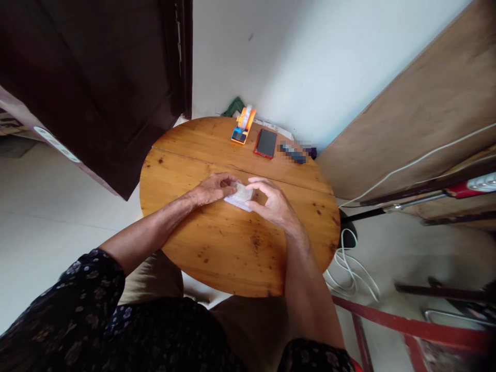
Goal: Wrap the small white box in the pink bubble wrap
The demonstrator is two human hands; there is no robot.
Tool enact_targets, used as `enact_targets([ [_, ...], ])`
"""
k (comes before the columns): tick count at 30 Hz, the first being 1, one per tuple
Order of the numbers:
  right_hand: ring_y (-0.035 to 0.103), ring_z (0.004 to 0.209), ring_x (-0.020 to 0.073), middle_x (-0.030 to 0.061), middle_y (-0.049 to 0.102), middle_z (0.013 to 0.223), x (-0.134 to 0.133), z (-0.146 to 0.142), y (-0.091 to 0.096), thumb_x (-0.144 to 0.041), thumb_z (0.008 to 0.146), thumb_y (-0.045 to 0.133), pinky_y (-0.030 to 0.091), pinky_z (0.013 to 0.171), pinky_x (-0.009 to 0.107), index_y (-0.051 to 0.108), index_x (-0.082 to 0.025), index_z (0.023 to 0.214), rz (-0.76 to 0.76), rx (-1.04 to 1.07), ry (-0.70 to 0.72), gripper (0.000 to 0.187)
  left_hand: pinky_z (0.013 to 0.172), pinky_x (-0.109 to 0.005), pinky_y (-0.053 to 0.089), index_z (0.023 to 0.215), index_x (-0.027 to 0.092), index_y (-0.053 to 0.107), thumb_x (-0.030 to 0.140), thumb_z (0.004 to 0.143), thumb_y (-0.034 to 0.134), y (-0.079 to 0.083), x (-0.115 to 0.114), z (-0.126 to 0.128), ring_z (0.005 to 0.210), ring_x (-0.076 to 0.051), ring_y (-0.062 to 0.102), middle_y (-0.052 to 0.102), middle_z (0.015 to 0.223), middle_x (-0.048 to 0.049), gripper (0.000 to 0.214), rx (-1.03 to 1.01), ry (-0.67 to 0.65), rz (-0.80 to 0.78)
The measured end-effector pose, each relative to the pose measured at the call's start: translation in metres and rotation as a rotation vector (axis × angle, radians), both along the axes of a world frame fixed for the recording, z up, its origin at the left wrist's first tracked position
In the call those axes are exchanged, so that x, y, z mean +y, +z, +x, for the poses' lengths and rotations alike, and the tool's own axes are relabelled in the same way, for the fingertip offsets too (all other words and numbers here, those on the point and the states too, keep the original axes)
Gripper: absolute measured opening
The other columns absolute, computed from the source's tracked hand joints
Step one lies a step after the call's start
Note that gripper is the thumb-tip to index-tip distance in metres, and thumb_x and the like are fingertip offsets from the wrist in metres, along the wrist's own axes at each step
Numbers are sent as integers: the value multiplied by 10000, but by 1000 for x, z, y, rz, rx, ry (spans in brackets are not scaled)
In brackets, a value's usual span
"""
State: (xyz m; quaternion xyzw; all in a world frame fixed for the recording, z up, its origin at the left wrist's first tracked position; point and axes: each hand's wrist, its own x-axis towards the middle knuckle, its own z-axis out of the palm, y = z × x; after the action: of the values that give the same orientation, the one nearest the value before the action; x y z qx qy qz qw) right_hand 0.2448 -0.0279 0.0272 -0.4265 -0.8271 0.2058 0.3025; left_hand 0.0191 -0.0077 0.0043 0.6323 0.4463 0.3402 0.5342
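Observation:
A small, whitish, see-through box (pixel 241 198) with a pale violet lower edge sits at the middle of the round wooden table. My left hand (pixel 214 189) grips its left side, thumb over the top and fingers curled behind. From the right, my right hand (pixel 273 203) curves round the same box, its thumb at the near right corner and its index finger at the far corner. The fingers partly cover the box, and what is inside cannot be made out.
At the back of the round wooden table (pixel 228 258) stand an orange tape dispenser (pixel 244 125), a red-edged phone (pixel 265 143) and a blurred dark object (pixel 293 153). A white wall rises behind. White cable (pixel 351 274) loops on the floor at right, near a red chair frame (pixel 411 320).

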Motion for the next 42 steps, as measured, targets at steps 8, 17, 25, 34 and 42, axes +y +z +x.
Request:
enact_targets([
  [8,696,1081,256,70,748,1134,1,-10,-9,-297,861,644,502,1015,471,706,-254,823,67,68,-28,85,679,-240,467,1112,144,662,233,780,679,1,-3,1,731,-110,578,641,884,-15,344,4,-21,19],
  [17,712,999,225,52,768,1040,0,-17,-9,-320,930,560,535,939,403,649,-243,847,108,293,-181,144,872,-333,515,1222,128,615,277,773,706,-8,-3,6,959,-176,616,663,1107,-91,482,-1,16,48],
  [25,717,903,194,48,781,981,6,-17,-13,-337,889,598,548,842,346,674,-224,835,22,416,-218,146,851,-344,511,1236,177,578,313,721,746,-12,-3,7,915,-171,624,671,1053,-51,558,-90,-85,22],
  [34,632,728,171,8,694,731,72,-12,45,-320,834,659,507,745,340,692,-186,766,32,237,-324,153,942,-382,479,1166,173,610,576,755,718,-5,-4,13,1059,-245,635,689,1156,-97,585,-438,-49,-150],
  [42,628,744,180,-1,661,746,100,19,23,-309,783,608,509,776,351,657,-210,806,-11,339,-633,113,916,-367,494,1279,176,534,213,720,766,-15,4,15,909,-190,669,695,935,-32,606,-416,-14,-231],
])
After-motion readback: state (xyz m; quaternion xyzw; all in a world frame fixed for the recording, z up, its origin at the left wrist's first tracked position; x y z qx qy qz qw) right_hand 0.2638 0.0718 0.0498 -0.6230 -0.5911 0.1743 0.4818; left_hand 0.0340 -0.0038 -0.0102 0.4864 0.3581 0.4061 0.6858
